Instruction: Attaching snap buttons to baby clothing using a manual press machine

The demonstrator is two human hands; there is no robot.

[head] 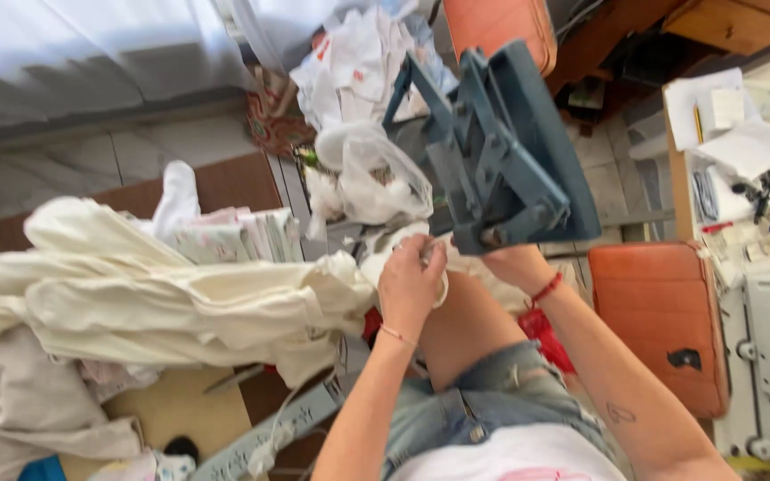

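Head view: little free room is left around the lap, hemmed by a heap of cream cloth (162,294) on one side and an orange chair (661,321) on the other. A small pale fabric piece (394,254) is pinched in the left hand (410,285), below the blue-grey press (501,142). The right hand (514,263) is seen under the press's edge; its grip cannot be told

Both forearms forward over bare knee, left hand (410,285) fingers curled, right hand (511,264) half hidden.
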